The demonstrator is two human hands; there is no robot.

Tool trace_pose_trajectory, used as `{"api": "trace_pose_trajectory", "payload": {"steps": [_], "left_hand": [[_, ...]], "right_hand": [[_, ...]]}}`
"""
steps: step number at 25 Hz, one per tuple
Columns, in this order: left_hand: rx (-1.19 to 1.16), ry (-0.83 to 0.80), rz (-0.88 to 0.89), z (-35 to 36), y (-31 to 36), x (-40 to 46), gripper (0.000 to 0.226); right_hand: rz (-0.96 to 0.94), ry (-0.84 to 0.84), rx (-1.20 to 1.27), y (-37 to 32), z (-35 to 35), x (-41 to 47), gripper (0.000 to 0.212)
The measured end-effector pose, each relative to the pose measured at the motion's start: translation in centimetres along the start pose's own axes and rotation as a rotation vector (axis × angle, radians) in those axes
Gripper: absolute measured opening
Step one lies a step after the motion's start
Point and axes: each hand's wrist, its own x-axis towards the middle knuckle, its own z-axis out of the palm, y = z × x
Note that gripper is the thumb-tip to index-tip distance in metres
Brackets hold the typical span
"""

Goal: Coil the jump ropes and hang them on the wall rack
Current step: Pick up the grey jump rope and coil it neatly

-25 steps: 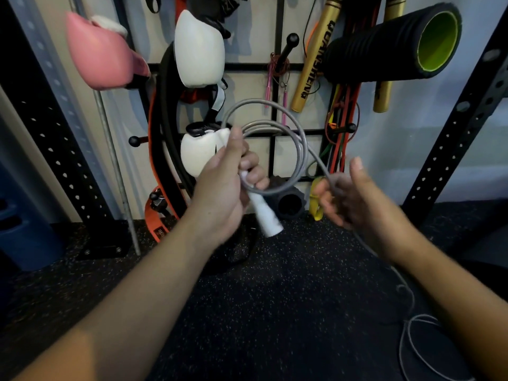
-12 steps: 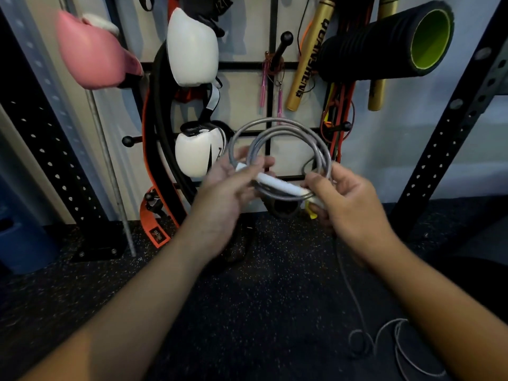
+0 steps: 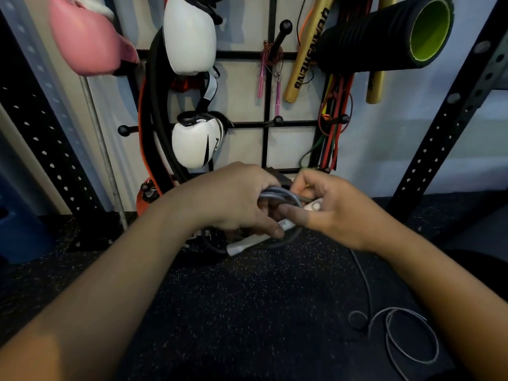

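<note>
While my left hand [image 3: 236,199] closes over the gathered loops of the grey jump rope [image 3: 277,195], my right hand [image 3: 338,210] pinches the bundle from the other side, its thumb lying across the strands and its fingers curled round a white handle [image 3: 313,207]. Another white handle [image 3: 247,243] pokes out below my left fingers, slanting down to the left. From under my right wrist the loose rope runs down to the dark speckled floor [image 3: 247,312], where it lies in slack curls [image 3: 406,336]. Beyond my hands stands the black wall rack [image 3: 265,138], hung with white boxing gloves [image 3: 196,144], a pink glove [image 3: 88,37], a pink-handled rope [image 3: 268,72] and a black foam roller [image 3: 384,34].
</note>
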Motion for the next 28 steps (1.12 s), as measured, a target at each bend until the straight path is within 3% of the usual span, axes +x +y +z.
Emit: {"api": "trace_pose_trajectory", "payload": {"steps": [6, 9, 13, 17, 20, 22, 26, 28], "left_hand": [[0.013, -0.002, 0.031, 0.5, 0.0, -0.2, 0.033], [-0.11, -0.032, 0.049, 0.5, -0.6, -0.2, 0.026], [-0.26, -0.053, 0.112, 0.1, -1.6, -0.4, 0.015], [-0.192, -0.118, 0.037, 1.0, -1.7, 0.0, 0.03], [-0.252, -0.108, 0.084, 0.9, -1.9, -0.2, 0.032], [-0.477, -0.001, 0.097, 0.4, -2.5, -0.5, 0.038], [-1.205, 0.397, 0.05, 0.9, -2.7, 0.4, 0.053], [-1.439, 0.541, 0.04, 2.3, -1.4, 0.9, 0.039]], "right_hand": [[-0.01, -0.031, -0.086, -0.7, 0.7, -0.3, 0.025], [0.008, -0.027, 0.084, -1.1, 0.5, -0.5, 0.033], [0.012, 0.11, 0.224, -1.8, 1.1, -0.7, 0.037], [-0.016, 0.109, 0.192, -1.5, 1.6, -0.8, 0.034], [-0.015, 0.109, 0.218, -1.7, 1.1, -1.0, 0.03], [0.088, 0.171, 0.329, -1.5, 0.2, -0.9, 0.04], [0.23, 0.214, 0.505, -0.7, -1.6, -0.6, 0.07], [0.233, 0.176, 0.449, -1.4, -0.3, -0.6, 0.071]]}}
